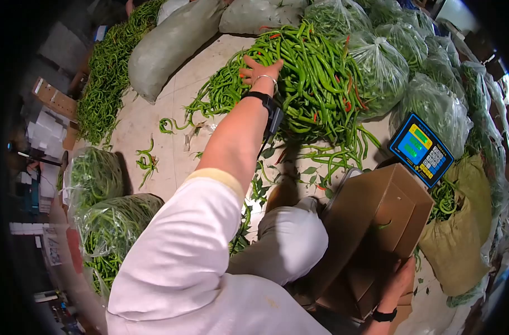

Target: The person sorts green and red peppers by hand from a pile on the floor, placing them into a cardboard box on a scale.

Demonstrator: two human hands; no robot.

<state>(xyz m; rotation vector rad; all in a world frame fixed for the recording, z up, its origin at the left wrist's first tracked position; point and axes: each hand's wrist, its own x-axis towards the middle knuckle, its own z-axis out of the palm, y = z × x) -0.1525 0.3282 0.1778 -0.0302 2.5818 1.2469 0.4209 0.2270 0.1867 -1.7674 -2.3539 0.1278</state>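
A large heap of long green peppers, with a few red ones among them, lies on the floor ahead. My left hand rests on the heap's near left side, fingers spread, with a bracelet and a black band at the wrist. At the lower right my right hand is against the side of an open cardboard box; its fingers are partly hidden at the box edge. The box is tilted, and a single green pepper shows inside it.
A scale display stands behind the box. Clear bags of peppers line the right, above a yellow sack. More bagged peppers sit at left, near a long grey sack. Loose peppers and leaves litter the floor.
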